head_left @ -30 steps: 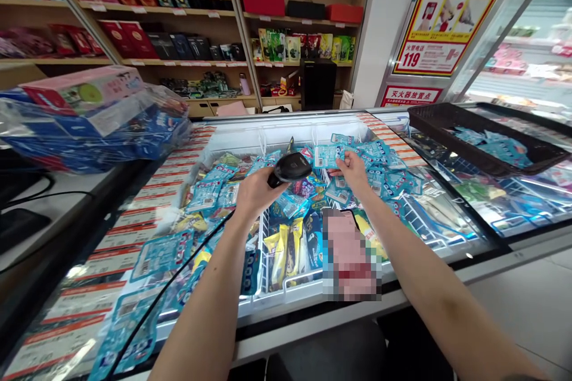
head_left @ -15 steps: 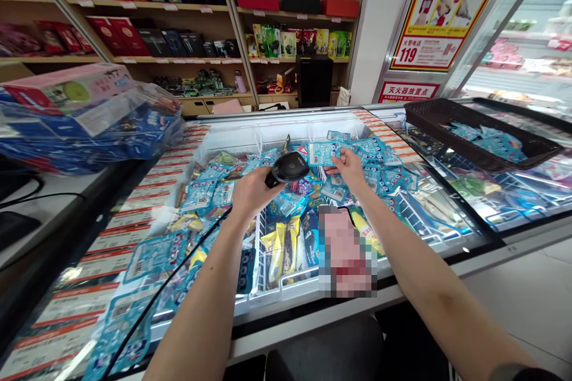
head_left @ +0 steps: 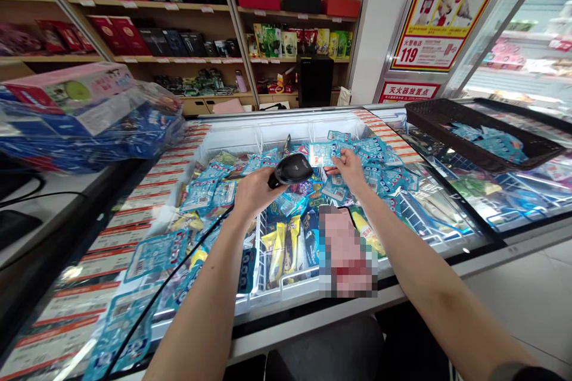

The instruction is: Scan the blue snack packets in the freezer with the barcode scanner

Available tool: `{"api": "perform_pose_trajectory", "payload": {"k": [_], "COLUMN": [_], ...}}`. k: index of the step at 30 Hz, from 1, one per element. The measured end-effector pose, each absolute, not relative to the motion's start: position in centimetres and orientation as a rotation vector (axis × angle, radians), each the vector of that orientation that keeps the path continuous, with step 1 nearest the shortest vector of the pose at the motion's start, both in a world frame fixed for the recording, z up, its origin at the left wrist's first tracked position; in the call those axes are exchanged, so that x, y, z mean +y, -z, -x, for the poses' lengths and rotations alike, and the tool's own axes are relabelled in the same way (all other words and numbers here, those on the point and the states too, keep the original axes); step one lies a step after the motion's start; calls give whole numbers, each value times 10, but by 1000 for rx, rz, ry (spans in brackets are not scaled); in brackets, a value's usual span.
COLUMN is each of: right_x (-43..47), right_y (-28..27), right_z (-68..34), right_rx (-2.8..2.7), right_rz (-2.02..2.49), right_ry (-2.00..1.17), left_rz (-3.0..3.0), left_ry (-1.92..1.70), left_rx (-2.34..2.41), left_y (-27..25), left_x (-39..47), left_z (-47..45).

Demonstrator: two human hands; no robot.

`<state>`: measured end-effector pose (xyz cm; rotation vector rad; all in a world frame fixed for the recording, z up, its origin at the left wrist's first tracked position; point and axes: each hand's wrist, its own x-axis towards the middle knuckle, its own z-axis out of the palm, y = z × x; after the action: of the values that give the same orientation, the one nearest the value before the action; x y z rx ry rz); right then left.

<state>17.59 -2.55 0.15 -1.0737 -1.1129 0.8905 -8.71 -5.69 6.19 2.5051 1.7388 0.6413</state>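
My left hand [head_left: 255,191] is wrapped round the handle of a black barcode scanner [head_left: 294,168], its cable trailing down past my forearm. The scanner's head faces a blue packet [head_left: 322,154], which my right hand [head_left: 350,168] pinches by its right edge. A bright patch shows on the packet's left part. Below both hands is a chest freezer with a white wire basket [head_left: 286,281], where yellow-wrapped ice creams [head_left: 286,244] lie. More blue packets [head_left: 378,149] are heaped to the right of my right hand, and others lie to the left.
A pixelated pink item [head_left: 346,253] lies on the freezer's front part. To the right stands a dark brown tray [head_left: 487,161] with several blue packets. Plastic-wrapped boxes [head_left: 89,119] are stacked at left. Shelves of goods [head_left: 179,59] line the back, beside a fire-safety poster [head_left: 447,12].
The scanner in my left hand has shifted slightly to the right, nearer the packet. A brighter, reddish patch now shows on the packet's left part. My right hand stays almost still.
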Motion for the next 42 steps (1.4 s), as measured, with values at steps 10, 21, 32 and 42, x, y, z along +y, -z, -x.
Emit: {"api": "perform_pose_trajectory", "payload": {"k": [10, 21, 32, 42], "right_x": [-31, -32, -32, -41], "right_y": [-9, -23, -15, -22], "right_z": [-174, -198, -239, -242], "right_rx": [-1143, -1147, -1212, -1099], "right_rz": [1163, 1257, 1670, 1942], "right_ry": [-863, -515, 203, 407], "left_rz": [-2497, -2324, -2083, -2068], "left_ry": [-728, -925, -1226, -1200], "left_rx": [1723, 1740, 1811, 1826], "left_y": [-58, -58, -56, -55], "left_x": [-53, -46, -40, -38], "left_z": [90, 105, 113, 116]}}
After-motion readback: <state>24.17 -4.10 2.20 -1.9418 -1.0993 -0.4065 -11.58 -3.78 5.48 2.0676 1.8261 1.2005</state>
